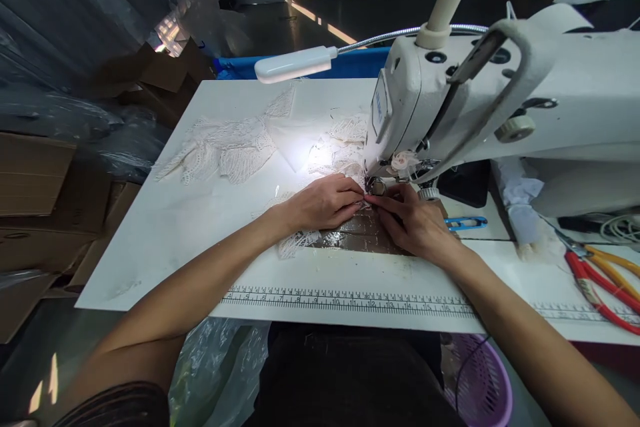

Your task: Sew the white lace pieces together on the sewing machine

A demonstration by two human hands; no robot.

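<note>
Grip: left hand [327, 205] and right hand [417, 223] meet with fingertips nearly touching at the needle area; left fingers lie close together on the fabric edge, right index finger extended toward the same spot. Cannot tell whether either hand pinches the fabric or only presses it down. White lace fabric [343, 155] lies at the presser foot and spreads leftward over the white table [175, 233]; more lace [225, 150] lies bunched farther left, and a lace end [296, 245] shows beneath the left forearm. Under the hands: shiny brown patch [360, 240] on the tabletop. Sewing machine [415, 90] stands over the work, extending right; a pale rosette [404, 160] sits on its front, low down. Lamp [295, 65], lit, on a flexible neck, shines on the lace. Just beside the right hand: blue snips [466, 223]; farther right, red-handled tool [583, 273]. Printed ruler scale [350, 300] along the near edge. Below right, purple basket [493, 387]; at left, cardboard boxes [45, 193].
</note>
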